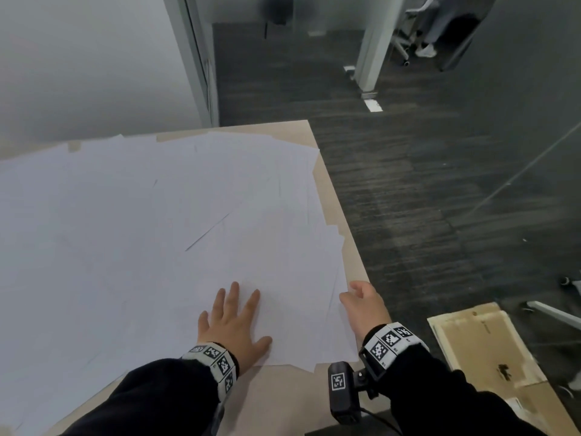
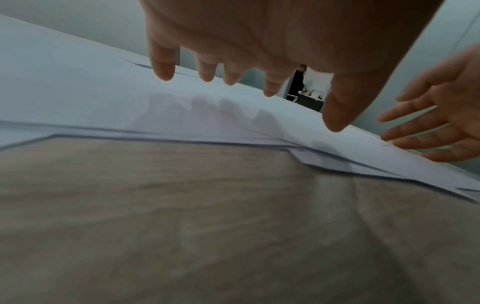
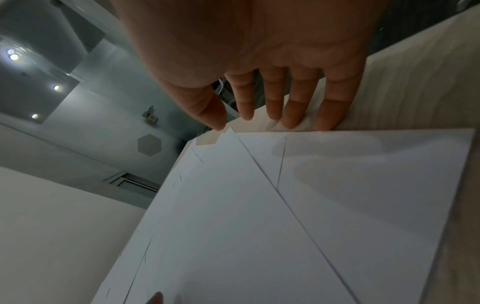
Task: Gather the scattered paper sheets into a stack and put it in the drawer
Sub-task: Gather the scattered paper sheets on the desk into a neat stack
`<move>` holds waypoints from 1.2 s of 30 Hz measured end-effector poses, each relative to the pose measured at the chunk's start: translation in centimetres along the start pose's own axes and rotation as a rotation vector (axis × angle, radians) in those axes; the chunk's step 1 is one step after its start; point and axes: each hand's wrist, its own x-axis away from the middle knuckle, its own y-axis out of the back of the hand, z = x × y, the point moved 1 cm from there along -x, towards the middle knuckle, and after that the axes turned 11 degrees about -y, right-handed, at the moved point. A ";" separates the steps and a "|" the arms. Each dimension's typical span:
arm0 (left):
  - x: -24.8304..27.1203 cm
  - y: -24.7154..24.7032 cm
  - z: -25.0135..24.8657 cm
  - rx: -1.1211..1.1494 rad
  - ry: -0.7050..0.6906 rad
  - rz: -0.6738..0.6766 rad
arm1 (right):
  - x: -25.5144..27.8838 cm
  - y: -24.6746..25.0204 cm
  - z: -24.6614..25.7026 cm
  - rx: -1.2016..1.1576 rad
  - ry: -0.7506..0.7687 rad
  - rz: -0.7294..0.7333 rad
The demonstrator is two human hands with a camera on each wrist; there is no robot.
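Several white paper sheets (image 1: 157,221) lie scattered and overlapping across the light wood table (image 1: 352,247). My left hand (image 1: 232,322) lies flat on the near sheets with its fingers spread and straight. In the left wrist view the left hand (image 2: 259,61) hovers just over the paper sheets (image 2: 103,107). My right hand (image 1: 361,302) is at the right edge of the sheets, fingers straight, fingertips against the paper's border. In the right wrist view the right hand (image 3: 272,92) has its fingertips (image 3: 293,121) touching the table beside the paper sheets (image 3: 259,216). No drawer is in view.
The table's right edge (image 1: 342,212) drops to a dark carpet floor (image 1: 440,184). A flattened cardboard box (image 1: 484,347) lies on the floor to the right. A glass partition and a white pillar (image 1: 374,42) stand behind.
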 end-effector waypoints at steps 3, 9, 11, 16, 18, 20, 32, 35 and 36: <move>0.0 -0.3 0.3 -0.024 -0.052 0.047 | -0.5 -0.5 0.3 -0.004 -0.034 0.020; 1.8 -1.3 0.0 -0.050 -0.150 0.050 | -2.0 -1.4 0.6 -0.176 -0.132 0.064; 2.1 -1.4 0.1 -0.045 -0.164 0.061 | -2.6 -1.7 0.8 -0.247 -0.165 0.087; 1.9 -0.7 0.7 -0.043 -0.187 0.053 | -3.7 -1.6 1.2 -0.284 -0.200 0.110; 1.8 -0.3 0.9 -0.040 -0.190 0.048 | -3.9 -1.6 1.5 -0.249 -0.169 0.103; 1.7 0.1 1.0 -0.035 -0.193 0.042 | -4.0 -1.8 1.8 -0.237 -0.149 0.111; 1.8 -0.1 1.7 0.042 -0.158 0.011 | -3.8 -2.4 1.4 -0.141 -0.078 0.174; 1.6 -0.4 2.0 0.045 -0.113 0.032 | -4.3 -0.9 0.7 -0.070 -0.026 0.096; 1.5 -0.5 2.0 0.047 -0.096 0.030 | -4.6 -0.1 0.5 -0.062 -0.019 0.068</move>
